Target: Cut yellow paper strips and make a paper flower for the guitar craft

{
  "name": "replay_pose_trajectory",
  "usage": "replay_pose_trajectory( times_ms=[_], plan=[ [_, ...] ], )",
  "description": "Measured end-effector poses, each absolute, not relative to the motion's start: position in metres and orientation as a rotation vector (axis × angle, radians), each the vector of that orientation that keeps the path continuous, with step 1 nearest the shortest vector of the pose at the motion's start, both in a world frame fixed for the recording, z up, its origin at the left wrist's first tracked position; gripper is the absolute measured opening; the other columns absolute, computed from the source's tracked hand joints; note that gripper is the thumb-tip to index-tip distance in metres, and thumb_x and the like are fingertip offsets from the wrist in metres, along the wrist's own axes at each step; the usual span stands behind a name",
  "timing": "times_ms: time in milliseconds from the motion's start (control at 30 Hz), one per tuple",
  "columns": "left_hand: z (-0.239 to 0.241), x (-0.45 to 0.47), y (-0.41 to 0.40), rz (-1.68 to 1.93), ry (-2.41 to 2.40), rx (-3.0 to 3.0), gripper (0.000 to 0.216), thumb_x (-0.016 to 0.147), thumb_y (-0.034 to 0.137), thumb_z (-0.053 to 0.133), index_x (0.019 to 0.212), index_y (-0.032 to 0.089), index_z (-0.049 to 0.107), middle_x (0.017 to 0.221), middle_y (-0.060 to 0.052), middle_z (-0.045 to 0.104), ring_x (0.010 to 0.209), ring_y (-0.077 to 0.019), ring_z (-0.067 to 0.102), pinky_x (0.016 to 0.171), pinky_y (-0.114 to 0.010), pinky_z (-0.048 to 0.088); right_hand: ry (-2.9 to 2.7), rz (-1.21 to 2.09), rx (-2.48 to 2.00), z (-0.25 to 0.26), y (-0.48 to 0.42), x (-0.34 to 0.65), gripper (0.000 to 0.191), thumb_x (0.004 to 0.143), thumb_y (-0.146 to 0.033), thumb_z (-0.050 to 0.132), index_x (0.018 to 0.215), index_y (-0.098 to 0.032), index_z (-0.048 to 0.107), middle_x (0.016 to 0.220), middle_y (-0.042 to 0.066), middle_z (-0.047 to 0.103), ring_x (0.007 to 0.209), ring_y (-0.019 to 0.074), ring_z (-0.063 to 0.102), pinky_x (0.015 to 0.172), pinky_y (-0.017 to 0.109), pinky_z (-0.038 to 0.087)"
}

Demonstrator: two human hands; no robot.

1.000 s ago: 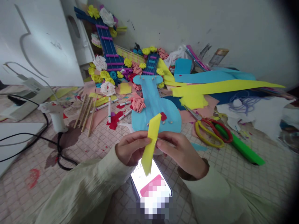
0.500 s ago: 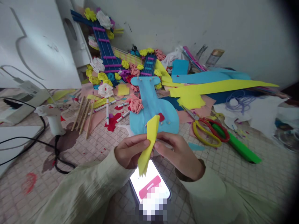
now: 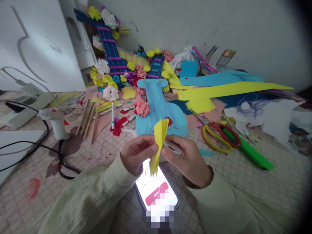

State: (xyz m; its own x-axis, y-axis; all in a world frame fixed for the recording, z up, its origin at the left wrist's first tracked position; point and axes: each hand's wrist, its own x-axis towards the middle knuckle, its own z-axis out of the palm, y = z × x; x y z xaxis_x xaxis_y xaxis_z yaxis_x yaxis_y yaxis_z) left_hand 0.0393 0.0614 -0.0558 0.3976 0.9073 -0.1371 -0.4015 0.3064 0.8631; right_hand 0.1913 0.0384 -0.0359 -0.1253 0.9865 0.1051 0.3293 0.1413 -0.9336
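Note:
Between my hands is a folded strip of yellow crepe paper (image 3: pixel 161 130), pinched at its middle, with layered ends fanning a little above and below. My left hand (image 3: pixel 137 154) grips it from the left, thumb in front. From the other side, my right hand (image 3: pixel 187 157) pinches the same spot. Behind the hands lies a light blue guitar-shaped cutout (image 3: pixel 158 104) with a salmon paper flower (image 3: pixel 142 110) on its left edge and a red paper piece near its lower part. A white roll of tape (image 3: pixel 173 148) shows partly behind my right fingers. Below sits a lit phone (image 3: pixel 158 191).
Scissors (image 3: pixel 216 138) with red and yellow handles and a green cutter (image 3: pixel 255 152) lie right. A white glue gun (image 3: pixel 55 125) stands left beside wooden sticks (image 3: pixel 89 120) and markers (image 3: pixel 112 115). Dark blue paper guitars (image 3: pixel 110 53) with paper flowers lean at the back; yellow crepe paper (image 3: pixel 234 89) lies behind.
The paper's lower end has risen and swung slightly right, and its upper folds have spread more. Both hands still pinch it. More of the tape roll and phone screen shows.

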Motion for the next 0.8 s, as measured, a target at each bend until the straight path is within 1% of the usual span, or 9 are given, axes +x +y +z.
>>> replay_pose_trajectory(
  times_ms=[100, 200, 267, 400, 500, 567, 633, 700, 800],
  plan=[
    [-0.0576, 0.0407, 0.0598, 1.007, 0.759, 0.897, 0.015, 0.066, 0.019, 0.068, 0.081, 0.018, 0.067, 0.074, 0.0, 0.066, 0.069, -0.0103, 0.059, 0.064, -0.02, 0.044, -1.599, 0.967, -1.314, -0.0366, 0.039, 0.191, 0.01, 0.075, -0.028, 0.054, 0.074, -0.017, 0.054, 0.069, 0.002, 0.059, 0.066, 0.0153, 0.057, 0.066, 0.028, 0.048],
    [-0.0596, 0.0421, 0.0603, 1.044, 0.77, 0.985, 0.016, 0.068, 0.021, 0.066, 0.083, 0.018, 0.068, 0.082, -0.003, 0.067, 0.076, -0.0142, 0.06, 0.07, -0.024, 0.046, -1.596, 0.917, -1.321, -0.0381, 0.0397, 0.1906, 0.014, 0.074, -0.028, 0.056, 0.08, -0.016, 0.056, 0.076, 0.004, 0.062, 0.074, 0.0171, 0.059, 0.068, 0.028, 0.049],
    [-0.0591, 0.0426, 0.0615, 1.046, 0.762, 1.066, 0.017, 0.069, 0.023, 0.065, 0.084, 0.017, 0.069, 0.084, -0.005, 0.067, 0.081, -0.017, 0.059, 0.073, -0.028, 0.046, -1.596, 0.881, -1.326, -0.0387, 0.0398, 0.1904, 0.014, 0.073, -0.027, 0.056, 0.082, -0.017, 0.057, 0.079, 0.005, 0.063, 0.078, 0.0181, 0.06, 0.07, 0.028, 0.049],
    [-0.0548, 0.042, 0.0629, 1.026, 0.804, 1.172, 0.019, 0.07, 0.025, 0.063, 0.085, 0.015, 0.069, 0.086, -0.008, 0.065, 0.087, -0.0209, 0.057, 0.078, -0.032, 0.044, -1.589, 0.846, -1.354, -0.0389, 0.0396, 0.1899, 0.016, 0.071, -0.025, 0.058, 0.084, -0.017, 0.059, 0.081, 0.005, 0.064, 0.079, 0.019, 0.061, 0.07, 0.03, 0.05],
    [-0.0545, 0.041, 0.0617, 1.055, 0.795, 1.195, 0.018, 0.071, 0.024, 0.061, 0.086, 0.018, 0.07, 0.088, -0.008, 0.063, 0.089, -0.0211, 0.055, 0.08, -0.033, 0.043, -1.591, 0.831, -1.363, -0.0391, 0.0401, 0.1898, 0.016, 0.07, -0.025, 0.058, 0.084, -0.017, 0.059, 0.082, 0.005, 0.065, 0.078, 0.0186, 0.061, 0.07, 0.029, 0.05],
    [-0.0559, 0.0406, 0.0604, 1.078, 0.769, 1.215, 0.018, 0.071, 0.023, 0.061, 0.087, 0.02, 0.069, 0.088, -0.007, 0.062, 0.087, -0.0196, 0.055, 0.079, -0.032, 0.043, -1.612, 0.813, -1.365, -0.0395, 0.0405, 0.19, 0.016, 0.071, -0.025, 0.057, 0.084, -0.017, 0.059, 0.081, 0.005, 0.064, 0.076, 0.0182, 0.061, 0.069, 0.029, 0.049],
    [-0.0574, 0.0405, 0.0593, 1.073, 0.736, 1.236, 0.021, 0.071, 0.021, 0.062, 0.09, 0.021, 0.068, 0.088, -0.006, 0.06, 0.083, -0.0181, 0.055, 0.074, -0.03, 0.044, -1.642, 0.772, -1.38, -0.0398, 0.0409, 0.1903, 0.016, 0.07, -0.027, 0.058, 0.084, -0.018, 0.058, 0.079, 0.005, 0.064, 0.073, 0.018, 0.06, 0.066, 0.029, 0.049],
    [-0.0583, 0.0408, 0.0585, 1.043, 0.718, 1.253, 0.024, 0.069, 0.02, 0.064, 0.093, 0.021, 0.067, 0.09, -0.006, 0.058, 0.08, -0.0174, 0.055, 0.07, -0.028, 0.046, -1.677, 0.704, -1.412, -0.0402, 0.041, 0.1904, 0.017, 0.068, -0.029, 0.06, 0.082, -0.018, 0.058, 0.077, 0.005, 0.063, 0.07, 0.0179, 0.059, 0.062, 0.029, 0.047],
    [-0.0602, 0.0417, 0.0581, 1.032, 0.72, 1.27, 0.025, 0.07, 0.019, 0.063, 0.094, 0.019, 0.066, 0.091, -0.007, 0.059, 0.079, -0.0164, 0.055, 0.069, -0.027, 0.046, -1.731, 0.6, -1.456, -0.0414, 0.0406, 0.1896, 0.023, 0.065, -0.032, 0.062, 0.083, -0.017, 0.058, 0.08, 0.007, 0.063, 0.07, 0.0192, 0.058, 0.062, 0.031, 0.046]
  ],
)
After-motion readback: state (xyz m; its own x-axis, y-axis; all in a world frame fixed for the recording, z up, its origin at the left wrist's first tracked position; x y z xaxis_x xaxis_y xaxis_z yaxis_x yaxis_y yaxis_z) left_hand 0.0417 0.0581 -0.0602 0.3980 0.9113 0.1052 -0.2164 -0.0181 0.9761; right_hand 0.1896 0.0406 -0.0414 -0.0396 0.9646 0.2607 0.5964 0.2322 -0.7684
